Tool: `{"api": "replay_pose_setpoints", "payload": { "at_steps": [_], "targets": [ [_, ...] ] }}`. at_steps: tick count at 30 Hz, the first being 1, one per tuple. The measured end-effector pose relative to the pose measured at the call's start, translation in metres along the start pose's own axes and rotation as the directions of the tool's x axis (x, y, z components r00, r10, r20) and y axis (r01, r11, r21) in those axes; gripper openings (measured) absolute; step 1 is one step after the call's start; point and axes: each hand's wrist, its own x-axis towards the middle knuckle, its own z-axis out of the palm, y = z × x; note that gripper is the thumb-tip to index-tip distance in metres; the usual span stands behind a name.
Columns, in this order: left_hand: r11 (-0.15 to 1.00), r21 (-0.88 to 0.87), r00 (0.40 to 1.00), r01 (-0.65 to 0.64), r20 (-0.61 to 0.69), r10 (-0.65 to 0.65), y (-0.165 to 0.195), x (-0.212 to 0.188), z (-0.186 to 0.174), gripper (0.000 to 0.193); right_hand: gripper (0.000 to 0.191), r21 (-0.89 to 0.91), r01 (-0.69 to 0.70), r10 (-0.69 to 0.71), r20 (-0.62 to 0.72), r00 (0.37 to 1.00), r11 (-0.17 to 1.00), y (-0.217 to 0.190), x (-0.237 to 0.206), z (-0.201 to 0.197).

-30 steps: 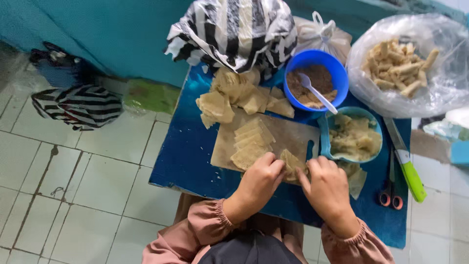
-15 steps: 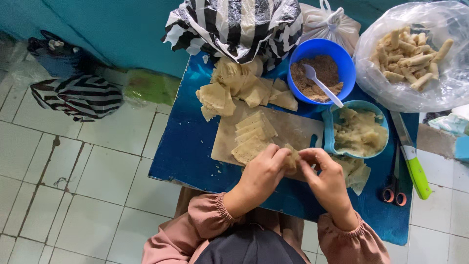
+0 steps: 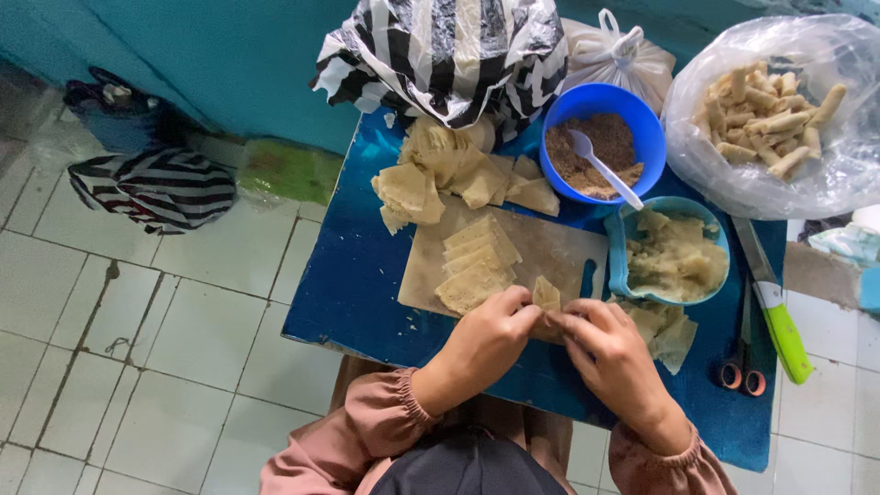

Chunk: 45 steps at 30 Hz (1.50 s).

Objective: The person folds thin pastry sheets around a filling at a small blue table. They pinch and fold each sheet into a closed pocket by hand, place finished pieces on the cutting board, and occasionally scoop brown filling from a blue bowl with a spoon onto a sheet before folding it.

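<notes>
Both hands, left hand [image 3: 481, 344] and right hand [image 3: 610, 353], have lifted the wrapper piece [image 3: 546, 295] upright (fingers clamped on it) at the cutting board's [image 3: 550, 252] near edge; folding is under way.

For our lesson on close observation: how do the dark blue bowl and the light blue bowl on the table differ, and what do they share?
The dark blue bowl holds brown crumbly filling and a white spoon; the light blue bowl holds pale, folded pieces and no spoon. The dark blue bowl sits farther from the person, the light blue bowl beside the cutting board. Both are round, open, plastic-looking and stand upright on the blue table.
</notes>
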Motion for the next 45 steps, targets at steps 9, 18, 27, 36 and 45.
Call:
{"api": "replay_pose_setpoints", "payload": {
  "at_steps": [9, 18, 27, 36, 45],
  "targets": [
    [0.984, 0.067, 0.985, -0.164, 0.066, 0.16, -0.001, -0.007, 0.0, 0.022, 0.006, 0.176, -0.229, 0.261, -0.187, 0.947, 0.958, 0.002, -0.011, 0.028],
    [0.998, -0.037, 0.997, 0.049, 0.063, -0.046, 0.0, 0.007, 0.009, 0.012, 0.018, 0.19, -0.15, 0.195, -0.247, 0.949, 0.97, 0.002, -0.013, 0.032],
    [0.968, 0.18, 0.983, -0.173, 0.096, 0.158, -0.007, 0.004, 0.001, 0.013, 0.017, 0.003, -0.068, 0.068, -0.087, 0.994, 0.998, 0.012, -0.01, 0.019],
    [0.99, 0.125, 0.965, 0.063, 0.247, -0.092, -0.019, 0.025, 0.014, 0.014, 0.014, 0.147, -0.081, 0.115, -0.232, 0.966, 0.986, 0.012, 0.003, 0.022],
    [0.981, -0.184, 0.997, -0.064, 0.026, 0.07, -0.011, 0.03, -0.004, 0.023, 0.02, -0.005, -0.07, 0.07, -0.081, 0.994, 0.998, 0.013, 0.008, 0.014]
  ]
}}
